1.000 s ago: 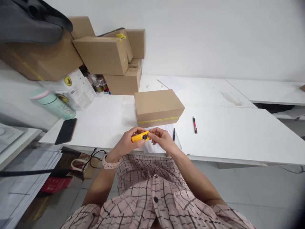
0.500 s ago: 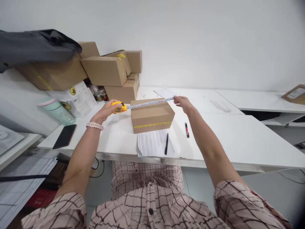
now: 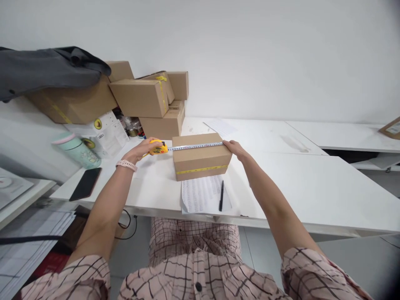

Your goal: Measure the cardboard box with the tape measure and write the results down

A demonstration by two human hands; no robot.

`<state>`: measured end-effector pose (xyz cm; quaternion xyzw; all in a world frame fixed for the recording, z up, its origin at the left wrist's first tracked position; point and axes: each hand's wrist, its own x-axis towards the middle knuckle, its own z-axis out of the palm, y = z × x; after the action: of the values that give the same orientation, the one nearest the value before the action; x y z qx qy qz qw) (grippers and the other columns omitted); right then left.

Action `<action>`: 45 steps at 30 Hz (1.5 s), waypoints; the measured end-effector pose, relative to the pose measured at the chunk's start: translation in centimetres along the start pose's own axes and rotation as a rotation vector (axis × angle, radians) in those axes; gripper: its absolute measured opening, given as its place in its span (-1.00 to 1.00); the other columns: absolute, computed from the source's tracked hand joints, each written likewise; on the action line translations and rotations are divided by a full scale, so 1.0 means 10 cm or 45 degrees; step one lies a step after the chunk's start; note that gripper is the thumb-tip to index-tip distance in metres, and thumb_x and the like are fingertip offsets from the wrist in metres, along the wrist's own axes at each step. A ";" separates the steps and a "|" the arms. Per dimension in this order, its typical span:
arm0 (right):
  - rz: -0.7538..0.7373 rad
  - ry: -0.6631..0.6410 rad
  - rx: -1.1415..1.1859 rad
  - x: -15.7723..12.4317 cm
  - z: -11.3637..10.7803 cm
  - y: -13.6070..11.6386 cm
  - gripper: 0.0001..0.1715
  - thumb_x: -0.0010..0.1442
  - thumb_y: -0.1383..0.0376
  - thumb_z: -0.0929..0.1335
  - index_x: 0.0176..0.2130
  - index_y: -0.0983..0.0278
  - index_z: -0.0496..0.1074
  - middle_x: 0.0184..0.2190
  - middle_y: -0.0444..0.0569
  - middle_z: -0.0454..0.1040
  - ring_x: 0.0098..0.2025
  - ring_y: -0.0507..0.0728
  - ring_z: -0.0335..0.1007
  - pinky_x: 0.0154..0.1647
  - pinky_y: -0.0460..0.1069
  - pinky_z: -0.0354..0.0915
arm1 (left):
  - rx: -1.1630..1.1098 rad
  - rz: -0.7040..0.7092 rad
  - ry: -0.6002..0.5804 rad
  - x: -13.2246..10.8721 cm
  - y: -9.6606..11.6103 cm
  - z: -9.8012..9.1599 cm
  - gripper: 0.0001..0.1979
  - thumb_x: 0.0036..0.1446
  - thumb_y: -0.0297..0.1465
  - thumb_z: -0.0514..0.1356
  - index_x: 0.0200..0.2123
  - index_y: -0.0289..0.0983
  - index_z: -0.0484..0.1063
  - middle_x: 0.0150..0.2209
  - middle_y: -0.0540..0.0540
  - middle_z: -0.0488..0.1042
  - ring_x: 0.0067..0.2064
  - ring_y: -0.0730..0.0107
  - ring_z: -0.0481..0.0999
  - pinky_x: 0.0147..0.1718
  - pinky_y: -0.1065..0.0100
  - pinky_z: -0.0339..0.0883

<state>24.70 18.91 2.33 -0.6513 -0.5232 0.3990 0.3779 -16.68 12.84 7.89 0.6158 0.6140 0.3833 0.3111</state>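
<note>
A cardboard box [image 3: 200, 158] with a yellow strip along its front lies on the white table, partly over a printed sheet [image 3: 200, 195]. My left hand [image 3: 142, 151] is closed round the yellow case of a tape measure [image 3: 158, 147], just left of the box. From the case the pulled-out blade [image 3: 196, 146] runs across the box's top face. At the box's right end my right hand [image 3: 236, 149] pinches the blade's free end against the top edge. On the sheet, in front of the box, rests a black pen [image 3: 221, 196].
Cardboard boxes [image 3: 140, 98] are stacked at the back left, with a dark grey garment [image 3: 56, 68] beside them. Near the left edge are a mint bottle [image 3: 78, 151] and a phone [image 3: 86, 184]. Another sheet [image 3: 220, 126] lies behind the box; a parcel [image 3: 393, 128] stands far right.
My right hand has come down and left, bringing the blade's end onto the box's right edge. The blade now lies along the top. The red-and-black pen is hidden behind my right forearm.
</note>
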 end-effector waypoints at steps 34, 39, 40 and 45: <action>-0.438 -0.299 -0.393 0.35 0.75 -0.86 -0.54 0.23 -0.12 0.29 -0.30 0.20 0.42 -0.42 -0.05 0.49 -0.38 0.15 0.34 -0.25 0.08 0.29 | -1.314 -0.366 -0.599 -1.87 0.65 1.82 -0.40 0.11 0.01 0.32 0.06 -0.22 0.28 -0.11 -0.23 0.53 -0.27 0.25 0.57 -0.50 0.41 0.31; -0.498 -0.267 -0.414 0.56 0.86 -0.76 -0.67 0.15 0.01 0.37 -0.37 0.22 0.46 -0.47 -0.08 0.48 -0.36 0.14 0.35 -0.24 0.04 0.30 | -1.302 -0.422 -0.522 -1.81 0.79 1.82 -0.44 0.08 0.02 0.33 -0.04 -0.23 0.31 -0.22 -0.16 0.51 -0.34 0.29 0.55 -0.55 0.42 0.29; -0.509 -0.267 -0.410 0.59 0.88 -0.74 -0.69 0.14 0.03 0.38 -0.38 0.23 0.47 -0.47 -0.08 0.48 -0.35 0.13 0.36 -0.24 0.04 0.29 | -1.315 -0.445 -0.516 -1.82 0.80 1.84 -0.41 0.06 0.03 0.33 -0.02 -0.22 0.30 -0.23 -0.16 0.50 -0.35 0.29 0.55 -0.57 0.43 0.29; -0.537 -0.272 -0.403 0.62 0.88 -0.69 -0.73 0.14 0.10 0.36 -0.38 0.24 0.49 -0.42 -0.08 0.51 -0.32 0.13 0.38 -0.23 0.03 0.29 | -1.352 -0.532 -0.475 -1.86 0.82 2.00 -0.27 0.00 0.08 0.34 0.09 -0.19 0.21 -0.19 -0.13 0.49 -0.35 0.32 0.55 -0.61 0.47 0.26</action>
<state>14.86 26.85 4.31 -0.5333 -0.7398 0.2914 0.2887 5.51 -4.36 2.99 0.2992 0.3815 0.4539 0.7476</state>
